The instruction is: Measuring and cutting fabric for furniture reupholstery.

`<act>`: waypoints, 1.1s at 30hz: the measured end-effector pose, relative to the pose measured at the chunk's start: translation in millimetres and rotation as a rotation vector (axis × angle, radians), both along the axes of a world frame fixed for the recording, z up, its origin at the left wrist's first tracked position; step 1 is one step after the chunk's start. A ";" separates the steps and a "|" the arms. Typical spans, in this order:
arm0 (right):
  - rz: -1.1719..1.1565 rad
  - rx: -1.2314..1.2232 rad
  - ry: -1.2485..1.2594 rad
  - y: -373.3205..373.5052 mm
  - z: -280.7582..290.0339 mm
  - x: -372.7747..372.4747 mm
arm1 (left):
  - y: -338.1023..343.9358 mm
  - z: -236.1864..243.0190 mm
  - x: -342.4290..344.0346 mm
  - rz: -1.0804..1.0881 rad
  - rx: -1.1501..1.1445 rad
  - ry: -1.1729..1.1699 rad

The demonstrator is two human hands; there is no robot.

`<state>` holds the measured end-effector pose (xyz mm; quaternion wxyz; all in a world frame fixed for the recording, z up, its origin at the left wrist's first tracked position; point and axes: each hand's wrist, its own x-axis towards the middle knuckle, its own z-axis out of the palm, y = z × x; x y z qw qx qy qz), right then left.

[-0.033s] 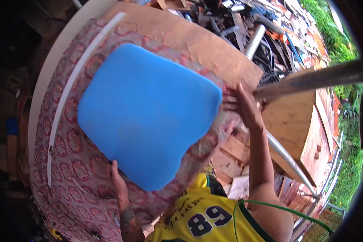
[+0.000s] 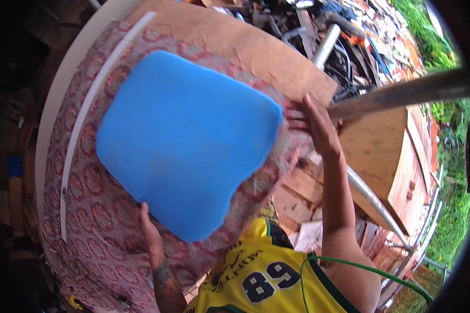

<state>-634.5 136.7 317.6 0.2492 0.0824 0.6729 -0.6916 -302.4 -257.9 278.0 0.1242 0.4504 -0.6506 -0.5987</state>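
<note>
A blue foam-like seat pad (image 2: 188, 141), with rounded corners and a curved notch in its near right edge, lies on red and grey patterned fabric (image 2: 86, 208). My left hand (image 2: 151, 237) is at the pad's near left edge, thumb stretched out against it; its other fingers are partly hidden. Beside the pad's right corner, my right hand (image 2: 316, 125) is open, fingers spread and pointing toward the pad. Whether its fingertips touch the pad or only the fabric, I cannot tell.
A long white strip (image 2: 81, 120) runs along the fabric's left side. Beyond lies a bare brown board (image 2: 245, 47), with a heap of scrap (image 2: 344, 57) behind it. At the right are a metal pole (image 2: 402, 99) and a wooden box (image 2: 376, 156). A green cord (image 2: 371, 265) crosses my right side.
The whole scene sits slightly higher and further left in the picture. My hands and the pad keep nearly the same places relative to each other.
</note>
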 end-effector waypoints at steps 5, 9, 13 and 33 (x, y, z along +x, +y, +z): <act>0.254 0.063 0.263 -12.7 30.3 -49.3 | 3.0 14.0 -10.8 -0.047 -0.002 0.029; 0.526 0.269 0.346 -32.2 17.5 -80.6 | 4.7 19.9 -18.4 -0.094 0.037 0.053; 0.794 0.308 0.471 -72.7 -16.1 -108.9 | -27.0 4.6 19.4 -0.012 0.335 0.216; 0.709 0.424 0.153 -90.0 3.6 -83.5 | -26.9 28.6 21.9 -0.478 0.068 0.557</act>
